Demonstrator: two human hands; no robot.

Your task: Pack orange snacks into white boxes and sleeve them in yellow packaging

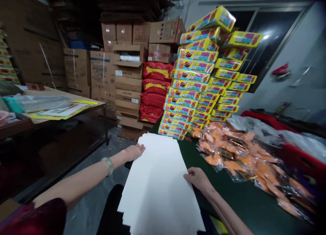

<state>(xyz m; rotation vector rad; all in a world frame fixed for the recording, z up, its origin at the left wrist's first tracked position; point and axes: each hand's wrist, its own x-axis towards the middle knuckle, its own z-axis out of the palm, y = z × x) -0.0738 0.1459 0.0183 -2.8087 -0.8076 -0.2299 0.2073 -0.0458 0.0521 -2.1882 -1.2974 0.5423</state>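
A long white cardboard sheet (160, 180) with notched edges lies in front of me, its far end on the green table (219, 191) and its near end toward my lap. My left hand (133, 152), below a pale green bangle (109, 166), grips the sheet's far left edge with its fingers bent over it. On the right edge, about halfway along, my right hand (197, 178) pinches the sheet between thumb and fingers. The sheet's face is blank and white.
Stacks of yellow printed boxes (188, 85) rise at the table's far end. Orange pieces in clear wrappers (241, 153) are heaped at right beside a red crate (303, 163). Another table (94, 110) stands left. Cartons (128, 84) and red packages (152, 99) are stacked behind.
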